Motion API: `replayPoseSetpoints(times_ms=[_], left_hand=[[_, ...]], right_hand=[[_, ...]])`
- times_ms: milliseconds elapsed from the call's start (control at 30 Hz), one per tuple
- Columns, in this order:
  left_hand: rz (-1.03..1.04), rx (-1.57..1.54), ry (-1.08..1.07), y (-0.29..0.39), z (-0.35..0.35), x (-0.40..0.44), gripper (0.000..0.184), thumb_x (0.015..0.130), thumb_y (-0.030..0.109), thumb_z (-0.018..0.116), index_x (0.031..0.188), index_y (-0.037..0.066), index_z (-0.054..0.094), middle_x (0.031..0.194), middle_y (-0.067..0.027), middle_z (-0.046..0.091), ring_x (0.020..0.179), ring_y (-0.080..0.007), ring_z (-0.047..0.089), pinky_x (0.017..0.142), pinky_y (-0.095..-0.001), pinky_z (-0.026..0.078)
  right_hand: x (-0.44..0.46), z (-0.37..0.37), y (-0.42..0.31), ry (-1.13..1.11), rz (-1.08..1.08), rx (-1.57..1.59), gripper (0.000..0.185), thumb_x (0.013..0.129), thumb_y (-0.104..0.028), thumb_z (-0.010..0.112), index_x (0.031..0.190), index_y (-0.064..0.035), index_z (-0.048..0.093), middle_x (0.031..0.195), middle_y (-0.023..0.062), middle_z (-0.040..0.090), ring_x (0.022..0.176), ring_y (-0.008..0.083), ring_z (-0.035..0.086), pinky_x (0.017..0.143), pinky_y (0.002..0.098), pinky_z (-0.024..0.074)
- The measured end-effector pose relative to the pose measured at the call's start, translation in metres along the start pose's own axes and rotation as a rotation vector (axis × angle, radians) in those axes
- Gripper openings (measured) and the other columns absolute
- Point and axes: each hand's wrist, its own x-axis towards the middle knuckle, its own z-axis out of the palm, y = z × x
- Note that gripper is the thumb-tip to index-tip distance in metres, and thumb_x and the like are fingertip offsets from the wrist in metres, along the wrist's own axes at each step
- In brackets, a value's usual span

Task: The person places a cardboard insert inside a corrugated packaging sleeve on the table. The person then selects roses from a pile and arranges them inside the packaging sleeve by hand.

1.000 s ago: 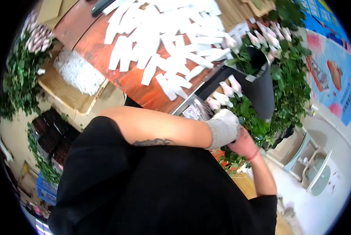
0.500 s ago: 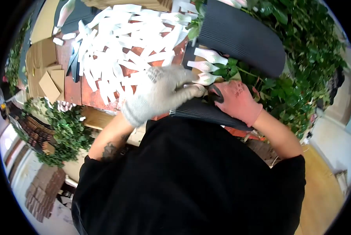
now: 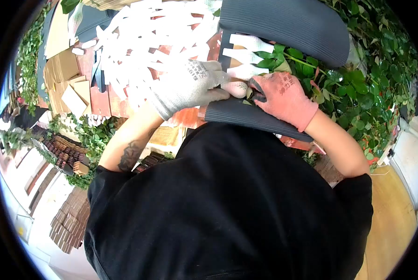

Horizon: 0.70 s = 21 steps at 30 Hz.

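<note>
My left hand [image 3: 195, 86], in a whitish knit glove, has its thumb and fingers closed about the left end of a foam net sleeve [image 3: 236, 88] that covers a pinkish rose head. At the other end of this head my right hand [image 3: 283, 95], in a pink glove with dark fingertips, is curled round the rose just below the bloom; the stem is hidden by the fingers. Just above lie several sleeved rose heads [image 3: 251, 43] in a row, their leaves to the right. Under them is dark corrugated wrap [image 3: 255, 117], its upper flap [image 3: 283, 28] folded back.
A heap of white foam sleeves [image 3: 143, 42] covers the red table [image 3: 99, 100] at left. Dark-handled scissors [image 3: 97, 72] and cardboard pieces [image 3: 62, 65] lie beyond it. Leafy rose stems [image 3: 358, 88] fill the right side. More greenery [image 3: 97, 140] stands below left.
My left hand has come down onto the end of the lowest sleeved rose and closed there. My right hand stays at that rose. The whole view has shifted slightly.
</note>
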Motion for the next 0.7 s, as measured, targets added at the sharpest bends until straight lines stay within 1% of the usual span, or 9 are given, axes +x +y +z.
replayPoseSetpoints(times_ms=[33,67,200,267,367,400,433,633,700], left_hand=[[-0.111,0.012,-0.179,-0.004,0.009,-0.007,0.025,0.076,0.018,0.067,0.099,0.009,0.064,0.082,-0.007,0.06,0.072,-0.0249,0.061,0.063,-0.0333,0.049],[-0.075,-0.019,-0.127,-0.007,0.015,-0.006,0.024,0.078,0.021,0.066,0.098,0.009,0.063,0.081,-0.0077,0.059,0.073,-0.0251,0.06,0.063,-0.0339,0.048],[0.023,0.072,-0.177,-0.016,0.019,0.002,0.017,0.078,0.02,0.065,0.09,0.008,0.062,0.077,-0.0078,0.057,0.072,-0.0258,0.06,0.062,-0.0349,0.047],[0.213,-0.095,-0.051,-0.027,0.024,0.0,0.011,0.079,0.017,0.065,0.082,0.007,0.061,0.074,-0.0077,0.055,0.07,-0.0265,0.058,0.061,-0.0361,0.047],[0.241,-0.096,-0.076,-0.025,0.019,0.003,0.009,0.078,0.014,0.065,0.078,0.006,0.06,0.072,-0.0076,0.053,0.068,-0.0272,0.057,0.06,-0.0367,0.046],[0.279,-0.123,-0.066,-0.024,0.016,0.005,0.008,0.078,0.012,0.064,0.077,0.006,0.06,0.071,-0.0078,0.053,0.066,-0.0277,0.056,0.059,-0.0367,0.046],[0.294,-0.124,-0.078,-0.024,0.015,0.006,0.008,0.078,0.012,0.064,0.077,0.006,0.06,0.071,-0.0078,0.053,0.066,-0.0277,0.056,0.059,-0.0367,0.046],[0.201,-0.241,-0.107,-0.033,0.008,-0.008,0.006,0.077,0.009,0.064,0.077,0.003,0.062,0.068,-0.0097,0.055,0.064,-0.0274,0.058,0.058,-0.0359,0.046],[0.176,-0.207,-0.138,-0.035,0.006,-0.013,0.007,0.077,0.009,0.064,0.078,0.002,0.063,0.071,-0.0107,0.058,0.067,-0.0268,0.059,0.059,-0.035,0.047]], right_hand=[[0.0,0.003,0.003,0.007,-0.022,0.037,0.036,0.077,-0.03,0.062,0.104,-0.0078,0.055,0.085,0.0108,0.062,0.084,0.0269,0.061,0.071,0.0398,0.0495],[-0.001,0.004,0.005,0.018,-0.045,0.07,0.036,0.077,-0.029,0.062,0.105,-0.0079,0.055,0.086,0.0112,0.062,0.086,0.0272,0.061,0.072,0.0399,0.0494],[-0.007,-0.001,0.005,-0.005,-0.074,0.023,0.036,0.077,-0.026,0.06,0.107,-0.0075,0.053,0.093,0.0106,0.062,0.092,0.0272,0.059,0.075,0.0401,0.0488],[-0.009,0.006,0.005,0.019,-0.079,-0.035,0.041,0.077,-0.023,0.059,0.113,-0.0072,0.051,0.101,0.0103,0.061,0.098,0.0272,0.057,0.079,0.0404,0.0477],[-0.007,0.016,0.012,-0.028,-0.068,0.03,0.045,0.077,-0.022,0.059,0.118,-0.0068,0.048,0.105,0.0101,0.06,0.1,0.0274,0.056,0.081,0.0403,0.0468],[-0.008,0.018,0.01,0.012,-0.048,0.023,0.051,0.072,-0.022,0.067,0.117,-0.0099,0.047,0.1,0.0066,0.06,0.096,0.0256,0.057,0.08,0.0374,0.0455],[-0.009,0.02,0.01,0.018,-0.031,0.027,0.051,0.072,-0.022,0.067,0.117,-0.0099,0.047,0.1,0.0066,0.06,0.096,0.0256,0.057,0.08,0.0374,0.0455],[-0.007,0.019,0.009,0.049,-0.005,0.041,0.053,0.073,-0.021,0.067,0.119,-0.0073,0.044,0.099,0.0078,0.061,0.098,0.0262,0.057,0.081,0.0394,0.0461],[-0.005,0.015,0.007,-0.035,0.009,0.053,0.043,0.077,-0.02,0.056,0.116,-0.0051,0.049,0.103,0.0137,0.061,0.1,0.0295,0.057,0.083,0.0398,0.047]])
